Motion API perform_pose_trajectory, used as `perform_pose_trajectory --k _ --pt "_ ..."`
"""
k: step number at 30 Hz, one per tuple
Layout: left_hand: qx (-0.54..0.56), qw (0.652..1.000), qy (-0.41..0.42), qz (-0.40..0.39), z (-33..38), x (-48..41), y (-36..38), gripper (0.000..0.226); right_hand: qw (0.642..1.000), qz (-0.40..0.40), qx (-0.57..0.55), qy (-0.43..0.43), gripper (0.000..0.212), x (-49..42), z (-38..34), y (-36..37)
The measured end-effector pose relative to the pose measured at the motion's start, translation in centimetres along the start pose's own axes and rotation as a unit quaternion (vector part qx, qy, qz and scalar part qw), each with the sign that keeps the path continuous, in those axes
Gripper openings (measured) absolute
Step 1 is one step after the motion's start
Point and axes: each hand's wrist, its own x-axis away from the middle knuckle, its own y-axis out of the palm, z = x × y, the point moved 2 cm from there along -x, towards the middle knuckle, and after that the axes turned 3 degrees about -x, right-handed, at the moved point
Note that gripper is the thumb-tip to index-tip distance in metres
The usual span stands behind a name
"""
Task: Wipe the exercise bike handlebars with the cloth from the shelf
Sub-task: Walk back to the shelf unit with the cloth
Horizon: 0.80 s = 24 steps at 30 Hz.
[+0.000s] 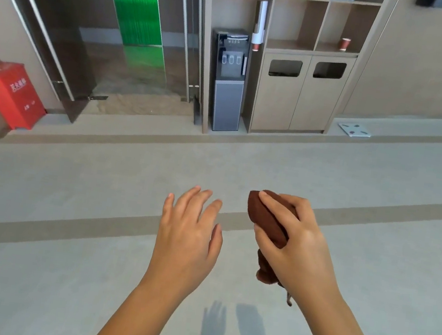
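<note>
My right hand (pixel 296 240) is closed around a bunched brown cloth (pixel 263 218), held at waist height above the grey floor; a tail of the cloth hangs below the palm. To its left, my left hand (pixel 188 231) is empty, palm down, fingers spread. The wooden shelf unit (pixel 293 49) stands ahead against the wall. No exercise bike or handlebars appear in this view.
A grey water dispenser (pixel 229 80) stands in the shelf unit's left bay, paper cups (pixel 344 44) on the shelves. A red fire-extinguisher box (pixel 11 94) sits at the left by glass doors (pixel 113 38). A bathroom scale (pixel 354 129) lies on the floor at the right.
</note>
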Motion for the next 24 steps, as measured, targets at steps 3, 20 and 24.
perform_pose_trajectory --k 3,20,24 --pt "0.011 1.0 -0.022 -0.016 -2.0 -5.4 3.5 0.033 1.0 -0.019 -0.004 -0.006 0.047 -5.4 2.2 2.0" --pt "0.055 0.995 -0.078 -0.006 -14.0 -44.7 21.8 0.04 0.998 -0.002 0.038 -0.046 0.049 -47.2 13.4 12.9" --pt "0.053 0.997 -0.049 -0.009 -14.5 -51.9 25.6 0.035 0.999 0.012 0.026 -0.036 0.049 -54.5 17.2 13.9"
